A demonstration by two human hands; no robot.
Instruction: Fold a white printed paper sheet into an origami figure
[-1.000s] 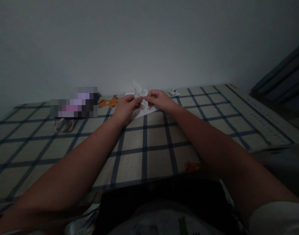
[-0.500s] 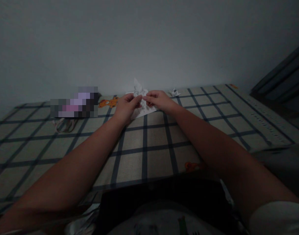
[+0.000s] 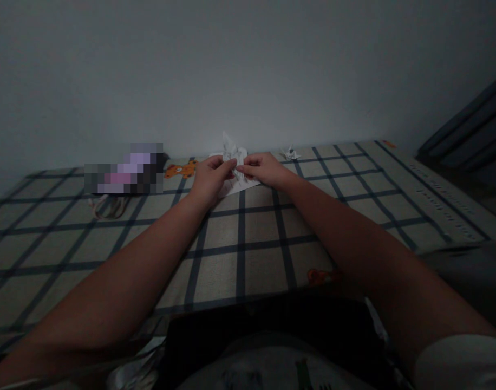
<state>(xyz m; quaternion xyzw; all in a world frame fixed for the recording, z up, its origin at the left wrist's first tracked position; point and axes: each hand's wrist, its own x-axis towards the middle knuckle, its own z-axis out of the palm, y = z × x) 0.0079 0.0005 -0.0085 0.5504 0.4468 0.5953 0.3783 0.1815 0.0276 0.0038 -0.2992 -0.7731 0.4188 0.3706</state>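
Observation:
A piece of folded white paper (image 3: 229, 143) stands between my hands, its pointed tip rising above the fingers. My left hand (image 3: 210, 173) pinches it from the left, thumb and fingers pressed together. From the right, my right hand (image 3: 266, 168) pinches it too, with the thumb close to the left thumb. The fingers hide much of its lower folds. Under both hands lies a flat white sheet of paper (image 3: 240, 189). A small folded paper figure (image 3: 291, 153), resembling an origami crane, sits on the cloth to the right.
A checked tablecloth (image 3: 219, 233) with printed bears covers the table, which meets a plain wall (image 3: 248, 70) at the back. At the left lies a blurred purple and dark object (image 3: 136, 168), with a pale looped strap (image 3: 108, 208) in front. Dark slatted shapes (image 3: 471, 124) stand at the right.
My right fingers have shifted slightly on the folded paper, the fingertips drawing a little to the right. My left hand keeps nearly the same pinch.

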